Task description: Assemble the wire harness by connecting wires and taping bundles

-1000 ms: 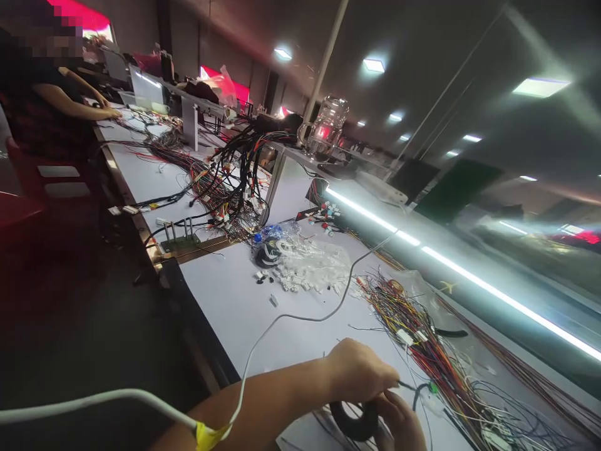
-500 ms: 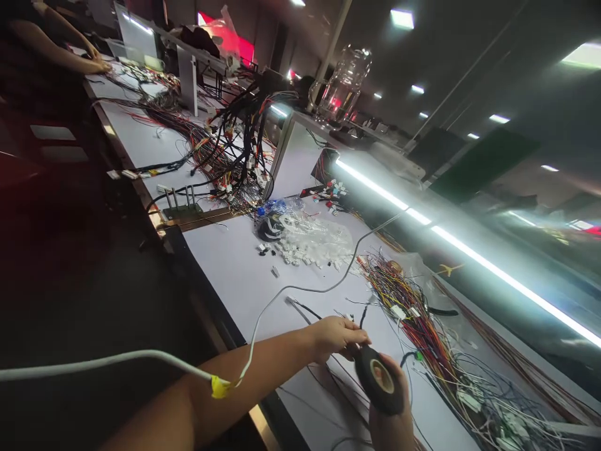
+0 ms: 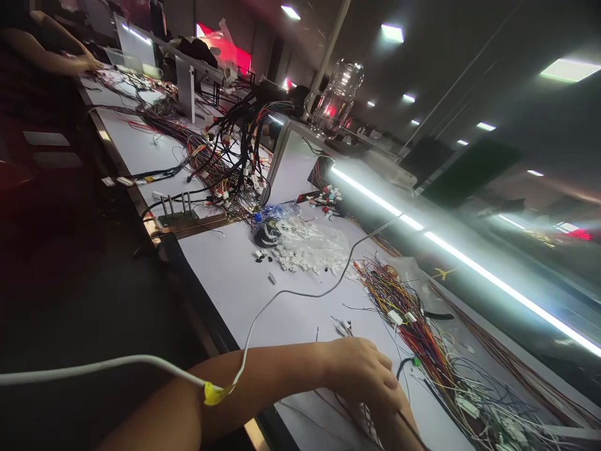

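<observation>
My left hand (image 3: pixel 359 369) is turned back up, its fingers curled down over my right hand (image 3: pixel 392 413) at the lower middle. What the left fingers pinch is hidden beneath them. My right hand's fingers lie behind the left hand, and the black tape roll does not show. A thin dark cable (image 3: pixel 409 428) runs over the right wrist toward the bottom edge. Below the hands, loose thin wires (image 3: pixel 345 407) lie on the white tabletop (image 3: pixel 220 275). Some short wire ends with small connectors (image 3: pixel 345 327) poke out just beyond the left hand.
A white cord (image 3: pixel 141 360) with a yellow tag hangs across my left forearm. Bundled coloured wires (image 3: pixel 404 322) lie to the right. White connectors and a clear plastic bag (image 3: pixel 319 244) sit farther back. A glass jug (image 3: pixel 338 97) stands on the shelf. Another person's arm (image 3: pixel 61 59) is far left.
My left hand has swung right and down over the right hand, its back now upward. The black tape roll in the right hand has gone out of sight. The view has shifted slightly.
</observation>
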Demonstrator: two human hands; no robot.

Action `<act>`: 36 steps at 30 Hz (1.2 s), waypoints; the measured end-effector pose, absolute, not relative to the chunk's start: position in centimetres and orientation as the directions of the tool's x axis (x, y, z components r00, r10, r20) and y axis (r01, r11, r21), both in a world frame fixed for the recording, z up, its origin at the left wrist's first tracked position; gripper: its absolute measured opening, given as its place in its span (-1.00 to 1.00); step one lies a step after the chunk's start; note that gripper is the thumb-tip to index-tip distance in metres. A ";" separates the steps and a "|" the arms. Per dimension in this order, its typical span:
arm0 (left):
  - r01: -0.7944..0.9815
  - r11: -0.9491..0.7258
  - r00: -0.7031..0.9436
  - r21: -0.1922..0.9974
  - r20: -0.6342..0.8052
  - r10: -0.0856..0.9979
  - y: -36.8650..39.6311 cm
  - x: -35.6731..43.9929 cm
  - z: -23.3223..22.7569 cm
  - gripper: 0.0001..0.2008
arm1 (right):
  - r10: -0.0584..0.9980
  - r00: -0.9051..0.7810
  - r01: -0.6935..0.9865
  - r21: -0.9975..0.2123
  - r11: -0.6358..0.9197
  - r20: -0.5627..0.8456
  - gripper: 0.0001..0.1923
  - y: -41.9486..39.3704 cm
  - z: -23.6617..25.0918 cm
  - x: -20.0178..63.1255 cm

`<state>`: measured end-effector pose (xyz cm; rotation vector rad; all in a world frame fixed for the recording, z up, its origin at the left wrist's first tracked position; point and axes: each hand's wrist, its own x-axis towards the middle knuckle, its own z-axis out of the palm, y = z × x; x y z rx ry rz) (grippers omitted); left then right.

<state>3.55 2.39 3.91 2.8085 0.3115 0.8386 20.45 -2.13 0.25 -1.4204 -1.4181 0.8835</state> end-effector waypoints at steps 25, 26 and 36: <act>0.448 -0.198 0.651 0.872 -0.166 0.740 8.3 2.7 -0.7 -0.69 | 0.836 -0.058 0.695 -0.579 0.426 0.545 -0.59 -3.7 -3.4 15.5; 0.435 -0.177 0.635 0.883 -0.161 0.756 8.2 2.6 -0.6 -0.68 | 0.854 -0.001 0.658 -0.643 0.392 0.520 -0.60 -3.7 -3.0 15.5; 0.085 -0.315 0.674 0.945 0.179 0.717 4.8 1.6 3.3 -0.62 | 0.996 0.089 0.095 -0.995 -0.017 -0.008 -0.57 -0.9 -0.8 20.7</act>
